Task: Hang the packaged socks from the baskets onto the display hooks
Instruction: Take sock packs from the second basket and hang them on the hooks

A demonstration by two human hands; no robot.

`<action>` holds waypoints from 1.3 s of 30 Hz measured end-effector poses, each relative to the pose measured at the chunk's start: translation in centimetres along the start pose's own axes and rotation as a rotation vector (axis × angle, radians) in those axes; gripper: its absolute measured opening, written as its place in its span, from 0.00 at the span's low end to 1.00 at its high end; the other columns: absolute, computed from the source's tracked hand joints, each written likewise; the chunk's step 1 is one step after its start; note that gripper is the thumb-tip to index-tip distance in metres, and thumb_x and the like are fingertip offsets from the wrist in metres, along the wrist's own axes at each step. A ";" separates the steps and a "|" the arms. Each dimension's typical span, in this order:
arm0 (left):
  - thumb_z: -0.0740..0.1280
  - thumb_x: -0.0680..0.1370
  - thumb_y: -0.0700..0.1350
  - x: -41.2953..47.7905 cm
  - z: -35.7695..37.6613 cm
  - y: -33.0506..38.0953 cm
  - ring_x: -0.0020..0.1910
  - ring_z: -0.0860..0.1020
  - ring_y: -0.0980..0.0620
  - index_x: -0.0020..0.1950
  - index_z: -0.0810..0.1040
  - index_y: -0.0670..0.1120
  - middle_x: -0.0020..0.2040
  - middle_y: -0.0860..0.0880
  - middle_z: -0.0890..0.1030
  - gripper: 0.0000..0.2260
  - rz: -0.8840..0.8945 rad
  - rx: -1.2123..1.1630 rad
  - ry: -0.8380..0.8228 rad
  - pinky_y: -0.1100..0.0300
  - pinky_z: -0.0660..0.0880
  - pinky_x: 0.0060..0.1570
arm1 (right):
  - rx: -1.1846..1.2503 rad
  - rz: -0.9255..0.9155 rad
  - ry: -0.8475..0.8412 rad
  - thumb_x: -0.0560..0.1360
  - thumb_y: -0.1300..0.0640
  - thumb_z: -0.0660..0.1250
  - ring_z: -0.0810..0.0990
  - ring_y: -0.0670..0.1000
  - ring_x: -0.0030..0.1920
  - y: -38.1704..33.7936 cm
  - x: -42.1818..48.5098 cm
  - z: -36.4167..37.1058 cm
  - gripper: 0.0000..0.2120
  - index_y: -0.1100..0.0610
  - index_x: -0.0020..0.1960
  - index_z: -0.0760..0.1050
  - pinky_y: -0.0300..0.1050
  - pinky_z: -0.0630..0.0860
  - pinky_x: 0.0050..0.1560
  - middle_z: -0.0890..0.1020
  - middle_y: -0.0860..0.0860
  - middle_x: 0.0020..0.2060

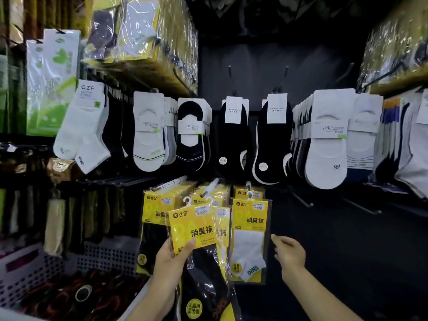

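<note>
Head view. I log the left hand [170,258] grasping a yellow sock pack [196,228] at its left edge, thumb pressed on the front. The socks inside are black. The pack runs both above and below the grip, tilted, with its white hanger loop at the top, near the tip of the middle hook [209,187]. Right hand [289,251] is released, fingers relaxed and holding nothing, just right of a hanging white-sock pack [250,242]. A perforated basket [27,272] sits well left of the grip.
</note>
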State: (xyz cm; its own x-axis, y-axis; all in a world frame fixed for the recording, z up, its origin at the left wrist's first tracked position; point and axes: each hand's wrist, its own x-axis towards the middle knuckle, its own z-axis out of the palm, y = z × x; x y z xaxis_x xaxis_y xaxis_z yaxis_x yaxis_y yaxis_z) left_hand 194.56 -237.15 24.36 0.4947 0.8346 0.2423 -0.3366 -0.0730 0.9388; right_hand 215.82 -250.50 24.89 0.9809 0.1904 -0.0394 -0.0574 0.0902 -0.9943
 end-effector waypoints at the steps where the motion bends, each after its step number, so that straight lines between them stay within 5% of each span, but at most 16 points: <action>1: 0.70 0.74 0.45 0.0 0.2 -0.3 0.49 0.80 0.59 0.52 0.78 0.52 0.48 0.55 0.84 0.08 0.005 0.008 -0.015 0.66 0.71 0.43 | 0.011 -0.018 -0.046 0.75 0.58 0.70 0.80 0.55 0.49 0.0 -0.6 -0.2 0.09 0.62 0.52 0.78 0.53 0.78 0.52 0.81 0.57 0.49; 3: 0.70 0.74 0.43 -0.1 0.9 -0.8 0.50 0.80 0.57 0.52 0.79 0.52 0.48 0.54 0.84 0.07 0.008 0.020 -0.050 0.66 0.72 0.44 | 0.063 -0.022 -0.244 0.77 0.55 0.66 0.81 0.52 0.48 -0.6 -2.6 -0.2 0.09 0.59 0.53 0.77 0.45 0.78 0.46 0.82 0.54 0.47; 8: 0.71 0.72 0.46 -0.8 2.8 -2.0 0.48 0.82 0.57 0.53 0.80 0.50 0.47 0.54 0.86 0.11 -0.061 -0.029 -0.121 0.63 0.73 0.50 | 0.012 -0.058 -0.665 0.79 0.48 0.61 0.84 0.50 0.52 -1.4 -6.3 0.0 0.13 0.53 0.56 0.79 0.47 0.77 0.57 0.85 0.51 0.50; 12: 0.71 0.71 0.48 -1.1 3.3 -1.8 0.46 0.82 0.63 0.53 0.80 0.51 0.47 0.57 0.85 0.11 -0.068 -0.050 -0.156 0.65 0.72 0.47 | 0.032 -0.145 -0.561 0.78 0.53 0.64 0.85 0.48 0.40 -1.4 -6.6 -0.2 0.09 0.55 0.55 0.79 0.39 0.77 0.37 0.86 0.51 0.44; 16: 0.69 0.75 0.45 -0.8 2.5 -1.1 0.45 0.83 0.61 0.51 0.81 0.51 0.45 0.57 0.85 0.06 -0.037 -0.068 -0.079 0.65 0.72 0.44 | 0.122 -0.245 -0.369 0.78 0.57 0.64 0.84 0.55 0.40 -1.9 -5.5 -1.0 0.07 0.57 0.53 0.79 0.50 0.81 0.41 0.86 0.53 0.45; 20: 0.69 0.76 0.44 -0.6 1.2 -0.5 0.47 0.81 0.59 0.50 0.80 0.52 0.44 0.56 0.86 0.05 -0.021 -0.071 -0.029 0.66 0.71 0.43 | 0.197 -0.295 -0.294 0.78 0.58 0.64 0.85 0.45 0.41 -2.7 -4.5 -1.6 0.05 0.56 0.51 0.78 0.33 0.78 0.33 0.86 0.50 0.43; 27: 0.69 0.76 0.43 -0.2 0.3 0.1 0.49 0.80 0.58 0.52 0.79 0.52 0.47 0.56 0.84 0.06 0.002 -0.050 -0.007 0.62 0.72 0.49 | 0.110 -0.317 -0.344 0.79 0.60 0.64 0.84 0.51 0.46 -3.6 -3.4 0.4 0.05 0.58 0.51 0.77 0.44 0.80 0.47 0.85 0.53 0.45; 36: 0.69 0.76 0.44 0.1 0.2 0.2 0.47 0.80 0.60 0.51 0.79 0.52 0.44 0.57 0.85 0.06 0.009 -0.037 -0.011 0.67 0.70 0.43 | 0.105 -0.201 -0.277 0.78 0.58 0.66 0.83 0.51 0.43 -2.5 -1.2 2.1 0.04 0.57 0.46 0.78 0.43 0.78 0.41 0.84 0.54 0.42; 39: 0.69 0.76 0.43 0.1 0.5 -0.1 0.44 0.81 0.62 0.51 0.79 0.51 0.42 0.58 0.85 0.06 0.008 -0.026 -0.025 0.68 0.71 0.41 | 0.057 -0.148 -0.178 0.75 0.55 0.70 0.82 0.54 0.44 -1.6 -0.2 2.0 0.08 0.60 0.46 0.79 0.48 0.78 0.47 0.83 0.55 0.42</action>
State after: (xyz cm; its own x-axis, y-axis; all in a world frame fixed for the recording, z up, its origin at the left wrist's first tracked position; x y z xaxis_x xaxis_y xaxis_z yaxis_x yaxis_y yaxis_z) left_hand 195.03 -237.33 24.46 0.5118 0.8201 0.2558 -0.3610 -0.0649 0.9303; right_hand 215.39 -248.73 26.63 0.9313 0.3403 0.1298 0.0692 0.1844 -0.9804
